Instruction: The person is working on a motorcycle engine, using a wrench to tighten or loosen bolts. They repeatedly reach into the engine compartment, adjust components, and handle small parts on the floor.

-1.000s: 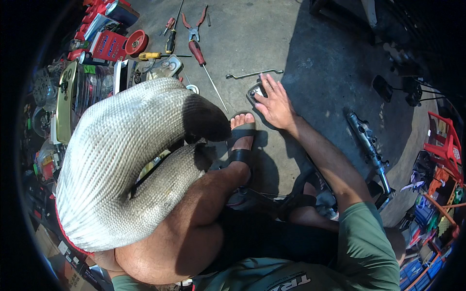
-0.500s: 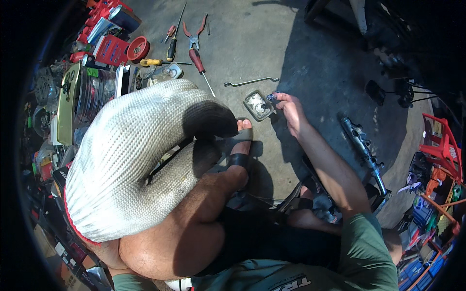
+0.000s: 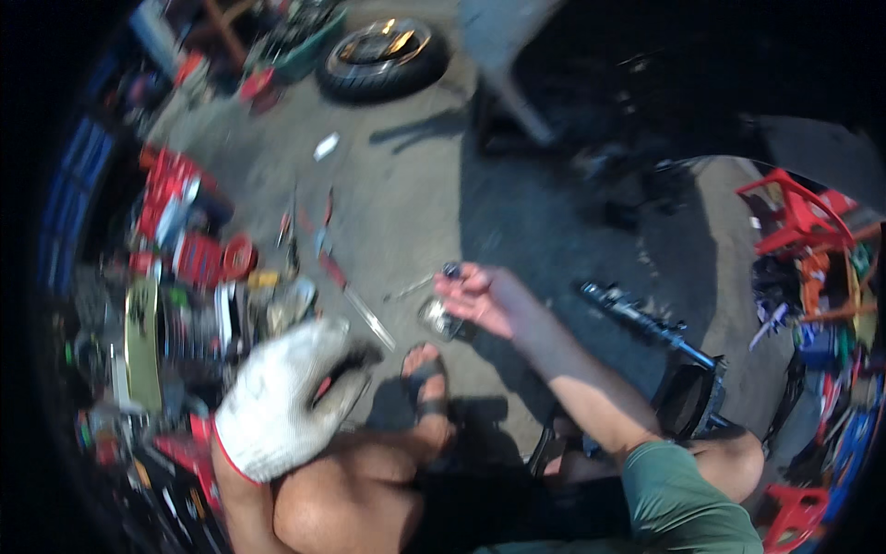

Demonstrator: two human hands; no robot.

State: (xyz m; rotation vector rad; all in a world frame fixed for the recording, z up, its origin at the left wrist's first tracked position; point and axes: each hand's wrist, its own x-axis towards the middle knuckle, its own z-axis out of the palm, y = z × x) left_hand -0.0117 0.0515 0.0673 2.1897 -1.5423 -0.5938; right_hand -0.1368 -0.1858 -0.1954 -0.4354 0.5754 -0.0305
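At centre, over the concrete floor (image 3: pixel 397 198), right hand (image 3: pixel 480 300) is bare, palm partly up, with a small dark part (image 3: pixel 451 270) pinched at the fingertips; blur hides the part's exact shape. Just under and left of these fingers sits a small tray (image 3: pixel 425 323) with bright contents, too smeared to identify. Thin metal wrench (image 3: pixel 411 288) lies on the floor, just left of the hand, far side of the tray.

On the near left, left hand (image 3: pixel 295 392) wears a white knit glove with red cuff edge; fingers and thumb loosely curled, a gap between them, held above the bent knee (image 3: pixel 346 489). Sandalled foot (image 3: pixel 425 374) is on the floor, near side of the tray.

Left of centre: red-handled screwdriver (image 3: pixel 334 270) with its shaft pointing near-right, pliers (image 3: pixel 323 231) just beyond it, yellow-handled screwdriver (image 3: pixel 264 278) farther left, beside a round red dish (image 3: pixel 239 256). Far left of middle: wheel with black tyre (image 3: pixel 378 90), lying flat. Right: long metal tube assembly (image 3: pixel 646 323) on the floor; farther right, red plastic chair (image 3: pixel 798 210). Whole view motion-blurred.
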